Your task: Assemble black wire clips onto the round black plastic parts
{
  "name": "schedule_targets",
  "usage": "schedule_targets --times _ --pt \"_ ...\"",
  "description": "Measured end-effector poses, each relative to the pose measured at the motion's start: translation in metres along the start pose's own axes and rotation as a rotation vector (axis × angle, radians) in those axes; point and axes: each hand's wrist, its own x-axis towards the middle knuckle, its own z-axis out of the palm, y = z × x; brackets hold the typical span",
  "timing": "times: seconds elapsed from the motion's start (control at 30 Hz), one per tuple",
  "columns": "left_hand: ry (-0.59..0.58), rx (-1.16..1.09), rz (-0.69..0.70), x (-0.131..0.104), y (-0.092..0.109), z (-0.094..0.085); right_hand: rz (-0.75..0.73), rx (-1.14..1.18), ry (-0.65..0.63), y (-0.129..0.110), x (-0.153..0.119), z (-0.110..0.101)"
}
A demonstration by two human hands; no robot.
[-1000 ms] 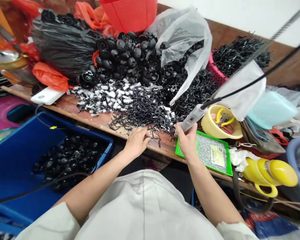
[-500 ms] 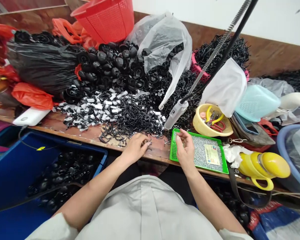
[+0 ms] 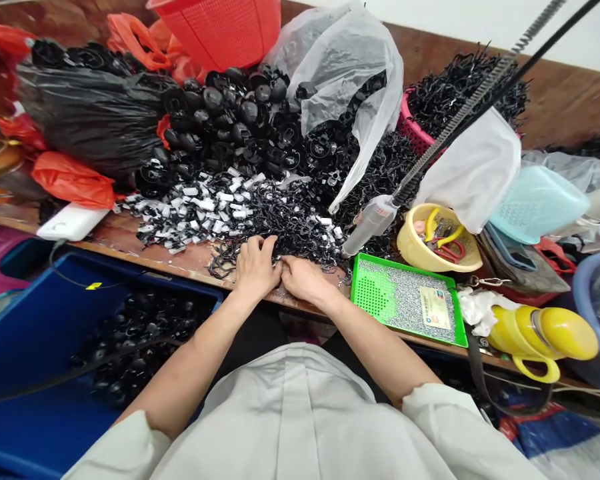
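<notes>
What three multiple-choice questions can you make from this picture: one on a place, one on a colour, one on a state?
1. Where do both hands rest?
A. on the pile of small black wire parts
B. in the blue crate
C. on the green tray

2. What colour is the basket at the top?
A. yellow
B. red
C. white

3. The hanging tool is:
A. held by the right hand
B. lying in the yellow bowl
C. hanging free

Answers:
1 A: left hand and right hand meet on the pile of small black wire parts.
2 B: the basket is red.
3 C: no hand touches the hanging tool.
</notes>
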Motion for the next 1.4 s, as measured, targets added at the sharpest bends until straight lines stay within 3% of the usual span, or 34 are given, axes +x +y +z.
schedule_targets --times 0.2,0.37,0.6,0.77,0.9,1.0,1.17,1.4 --pt "0.013 -0.082 -0.057 0.021 -0.005 0.009 0.070 -0.036 0.052 0.006 0.013 0.003" --pt "0.138 -0.171 -0.080 0.031 -0.011 0.009 -0.061 -0.094 0.239 0.017 0.029 0.001" --pt "0.248 -0.284 -0.046 0.041 -0.020 0.013 -0.234 -0.253 0.129 0.006 0.032 0.016" --pt "0.325 -0.333 0.005 0.039 -0.029 0.008 -0.212 -0.347 0.124 -0.007 0.050 0.025" --pt "0.385 -0.341 0.016 0.023 -0.033 0.002 -0.176 -0.391 0.103 -0.011 0.067 0.030" --pt "0.351 -0.267 0.020 0.003 -0.032 0.002 -0.163 -0.418 0.091 -0.013 0.075 0.031" --pt "0.145 -0.107 -0.038 -0.019 -0.029 0.009 -0.204 -0.448 0.076 -0.011 0.076 0.026" --pt "0.141 -0.115 -0.100 -0.015 -0.031 0.016 -0.349 -0.439 0.009 0.005 0.042 0.007"
